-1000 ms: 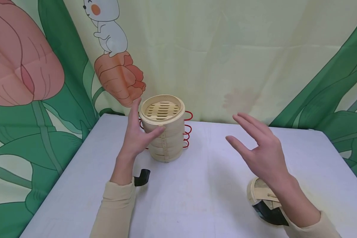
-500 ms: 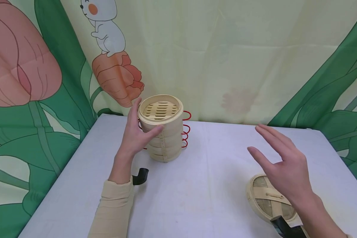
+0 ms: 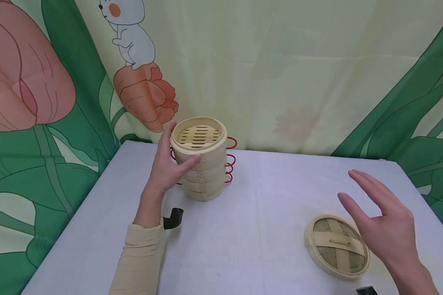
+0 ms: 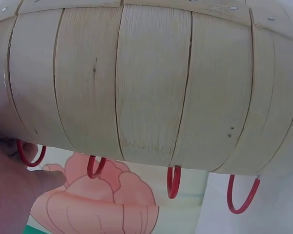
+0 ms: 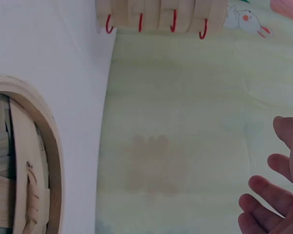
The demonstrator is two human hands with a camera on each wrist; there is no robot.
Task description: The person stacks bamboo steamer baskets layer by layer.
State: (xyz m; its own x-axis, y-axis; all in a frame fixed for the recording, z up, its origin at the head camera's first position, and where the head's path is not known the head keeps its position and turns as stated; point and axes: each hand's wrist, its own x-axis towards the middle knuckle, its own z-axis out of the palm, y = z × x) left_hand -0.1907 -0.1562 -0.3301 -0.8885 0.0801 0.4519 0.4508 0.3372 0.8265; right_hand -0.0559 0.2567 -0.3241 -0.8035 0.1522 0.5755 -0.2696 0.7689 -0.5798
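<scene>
A tall stack of round bamboo steamers [image 3: 210, 176] stands on the left half of the table, red loops along its sides. Its top tier is uncovered, with a slotted base inside. My left hand [image 3: 164, 170] holds the stack near the top, fingers along the left side and thumb across the front. In the left wrist view, fingertips [image 4: 51, 179] show beside the red loops. On the right lies a bamboo steamer lid [image 3: 343, 246], its strap handle upward. Over the lid's right side hovers my right hand [image 3: 387, 225], fingers extended and nothing held.
A white-covered table [image 3: 258, 229] carries everything. Close behind its far edge hangs a printed curtain [image 3: 280, 73] with flowers, leaves and a rabbit. Black wrist mounts [image 3: 173, 218] jut from both wrists.
My right hand has moved right and toward me, uncovering the lid in the head view. The left hand stays at the stack, which has hardly shifted.
</scene>
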